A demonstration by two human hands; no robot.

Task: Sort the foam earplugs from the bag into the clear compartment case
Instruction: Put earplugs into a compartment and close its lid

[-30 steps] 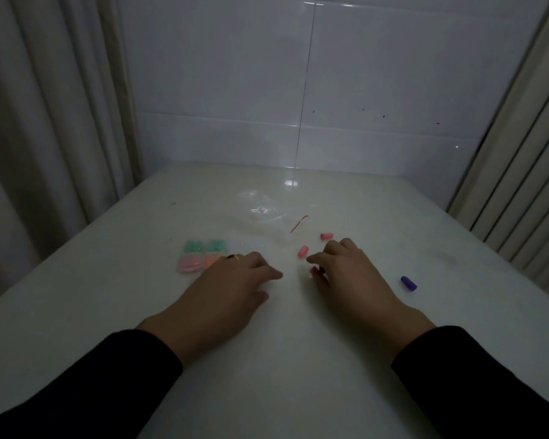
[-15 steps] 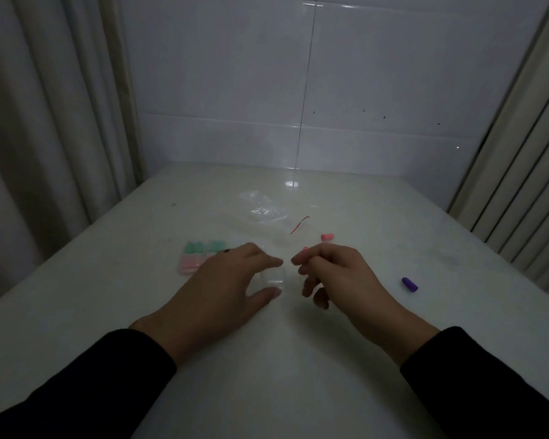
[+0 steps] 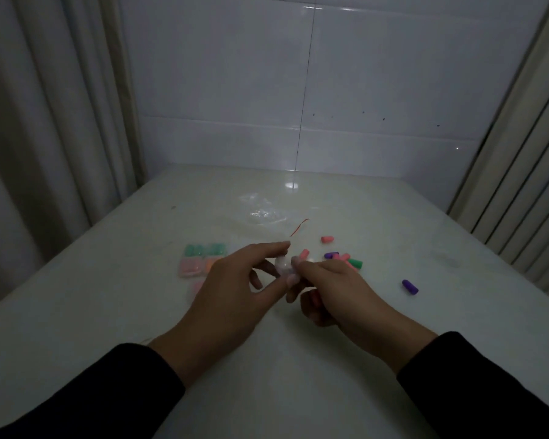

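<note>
My left hand (image 3: 232, 296) pinches a small clear plastic piece (image 3: 282, 264) between thumb and forefinger, lifted above the table. My right hand (image 3: 333, 289) meets it from the right; its fingertips touch the clear piece and its curled fingers hold a pink earplug (image 3: 313, 297). The clear compartment case (image 3: 200, 263) lies left of my hands with green, pink and orange plugs inside, partly hidden by my left hand. Loose earplugs lie beyond my right hand: pink (image 3: 327, 239), pink (image 3: 304, 254), purple (image 3: 331, 255), green (image 3: 355, 263). Another purple earplug (image 3: 410, 287) lies apart at the right.
The crumpled clear bag (image 3: 260, 210) lies further back on the white table (image 3: 298, 375), with a thin red tie (image 3: 300, 226) beside it. A tiled wall stands behind, and curtains hang along both sides.
Both hands rose off the table and came together. My left hand picked up the clear piece; my right hand picked up a pink earplug and moved left, uncovering several loose earplugs.
</note>
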